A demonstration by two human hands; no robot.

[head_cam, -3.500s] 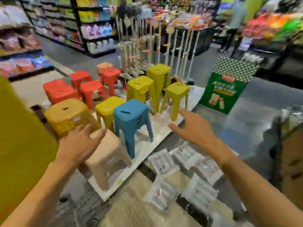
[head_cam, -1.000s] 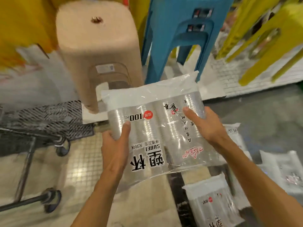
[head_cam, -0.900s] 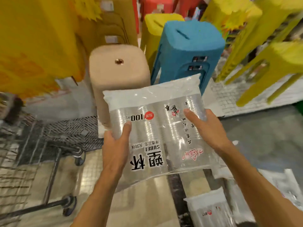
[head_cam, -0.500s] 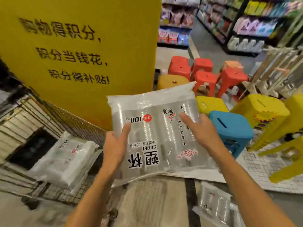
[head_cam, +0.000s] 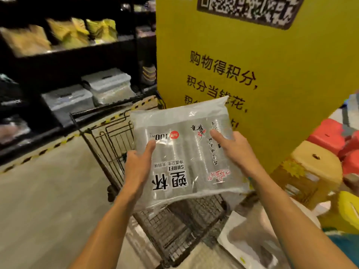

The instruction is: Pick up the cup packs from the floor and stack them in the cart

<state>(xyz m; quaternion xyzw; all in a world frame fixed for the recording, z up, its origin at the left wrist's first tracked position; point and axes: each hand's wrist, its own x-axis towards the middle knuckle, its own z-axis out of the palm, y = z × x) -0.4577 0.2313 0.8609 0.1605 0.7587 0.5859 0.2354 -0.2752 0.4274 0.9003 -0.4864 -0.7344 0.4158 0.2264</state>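
On the cup pack (head_cam: 186, 152) we read, upside down to us, "塑杯", "SUBEI" and "100 PCS" beside a red round mark. On the yellow sign (head_cam: 252, 65) we read "购物得积分," and "积分当钱花," beneath a blurred QR code (head_cam: 246, 10).

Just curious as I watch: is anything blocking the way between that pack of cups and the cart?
Nothing visible does. Both hands, left hand and right hand, hold the cup pack directly above the wire cart, whose top is open.
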